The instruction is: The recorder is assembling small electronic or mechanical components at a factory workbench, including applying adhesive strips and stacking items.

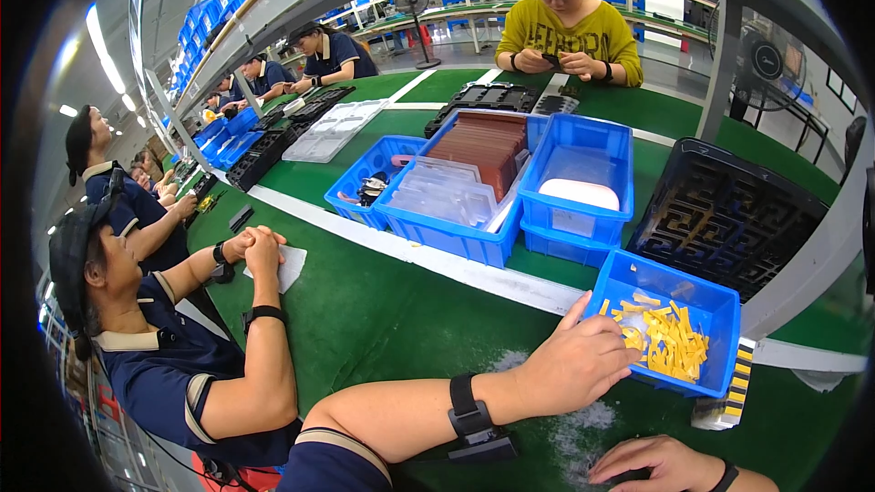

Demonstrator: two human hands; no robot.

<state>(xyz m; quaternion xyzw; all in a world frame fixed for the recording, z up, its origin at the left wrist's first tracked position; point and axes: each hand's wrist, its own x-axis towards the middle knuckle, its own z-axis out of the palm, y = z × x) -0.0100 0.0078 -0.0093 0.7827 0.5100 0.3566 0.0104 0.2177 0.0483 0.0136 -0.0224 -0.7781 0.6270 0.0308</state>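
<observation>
My left hand (579, 366) reaches to the near left rim of a blue bin (720, 310). Its fingers are bent together, with the tips by the yellow strips (676, 346) inside; whatever they pinch is hidden. The short strips lie in a loose heap, with some whitish material beside them. Closer to me, my right hand (661, 463) rests low over the green tabletop (410, 328), fingers stretched and slightly curved. A dark patch shows under it, and I cannot make out what it is. Each wrist wears a black band.
Behind my left hand, blue bins hold brown and clear trays (483, 150) and a white item (579, 193). A black moulded tray (729, 210) leans at the right, beside a metal post (802, 264). A co-worker (200, 337) sits close on my left, hands clasped; others work farther off.
</observation>
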